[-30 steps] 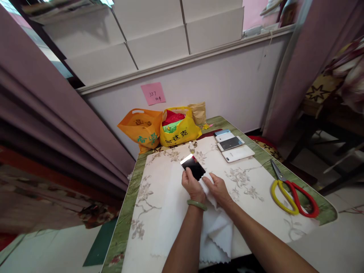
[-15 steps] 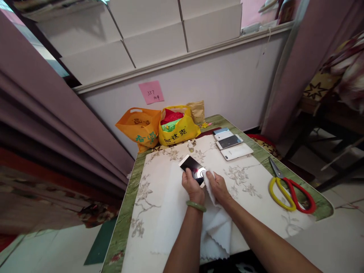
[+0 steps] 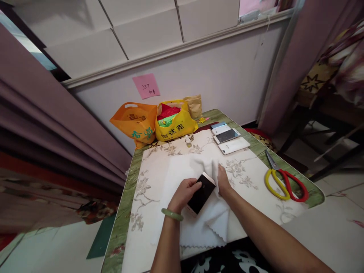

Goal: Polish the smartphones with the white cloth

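Note:
A smartphone (image 3: 201, 195) with a dark screen and pale edges lies in the grip of my left hand (image 3: 184, 192), the thumb across its screen. On that wrist sits a green bangle (image 3: 172, 214). My right hand (image 3: 224, 181) is closed on a white cloth (image 3: 212, 168) to the right of the phone; its fingertips are hidden behind the cloth. The rest of the cloth, with a scalloped edge, drapes below the phone over the near part of the table.
Several phones (image 3: 233, 145) lie side by side at the back right. Scissors (image 3: 284, 184) with yellow and red handles rest near the right edge. A small bottle (image 3: 188, 141), an orange bag (image 3: 133, 121) and a yellow bag (image 3: 176, 125) stand at the back of the table (image 3: 142, 223).
The phone has turned and now tilts the other way, nearer to me. My left hand has shifted left and down. My right hand has lifted the cloth off the phone's screen.

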The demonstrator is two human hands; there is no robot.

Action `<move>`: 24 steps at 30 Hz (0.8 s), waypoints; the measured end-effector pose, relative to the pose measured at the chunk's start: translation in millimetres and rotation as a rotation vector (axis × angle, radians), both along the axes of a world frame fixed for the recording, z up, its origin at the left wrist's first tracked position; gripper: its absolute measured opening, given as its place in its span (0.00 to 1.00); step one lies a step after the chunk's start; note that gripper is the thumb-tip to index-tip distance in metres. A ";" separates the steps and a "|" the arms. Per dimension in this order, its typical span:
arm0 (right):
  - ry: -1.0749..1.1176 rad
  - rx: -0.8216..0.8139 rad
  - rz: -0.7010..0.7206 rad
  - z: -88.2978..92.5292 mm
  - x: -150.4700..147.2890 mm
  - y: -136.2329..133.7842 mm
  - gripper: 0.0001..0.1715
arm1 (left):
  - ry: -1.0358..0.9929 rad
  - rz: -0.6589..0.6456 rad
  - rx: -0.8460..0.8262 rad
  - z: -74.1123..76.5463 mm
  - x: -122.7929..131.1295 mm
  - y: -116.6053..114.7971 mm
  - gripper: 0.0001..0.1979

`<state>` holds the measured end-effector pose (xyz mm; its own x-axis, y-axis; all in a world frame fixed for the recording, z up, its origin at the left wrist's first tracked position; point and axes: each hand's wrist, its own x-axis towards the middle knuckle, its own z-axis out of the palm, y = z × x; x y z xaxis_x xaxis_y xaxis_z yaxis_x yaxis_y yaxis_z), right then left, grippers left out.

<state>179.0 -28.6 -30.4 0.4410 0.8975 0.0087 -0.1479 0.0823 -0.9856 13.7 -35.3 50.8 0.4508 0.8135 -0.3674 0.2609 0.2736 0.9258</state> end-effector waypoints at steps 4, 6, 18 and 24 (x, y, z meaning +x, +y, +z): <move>-0.261 0.119 0.273 17.4 -8.6 -3.6 0.24 | 0.215 -0.103 0.201 10.7 -5.4 10.0 0.16; -0.315 0.155 0.324 20.5 -10.0 -4.3 0.22 | 0.275 -0.108 0.275 11.7 -3.6 13.9 0.16; -0.052 0.042 0.171 21.4 -10.1 0.6 0.28 | -0.160 0.338 0.083 -2.0 18.3 20.6 0.17; -0.010 -0.059 0.082 19.0 -5.3 -2.1 0.31 | -0.435 0.800 0.041 -5.6 27.8 25.3 0.18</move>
<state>173.7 -30.7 -11.4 0.3666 0.9295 -0.0410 -0.1415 0.0122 -0.9899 41.5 -10.0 45.2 -0.1616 0.9517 -0.2612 -0.3675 0.1876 0.9109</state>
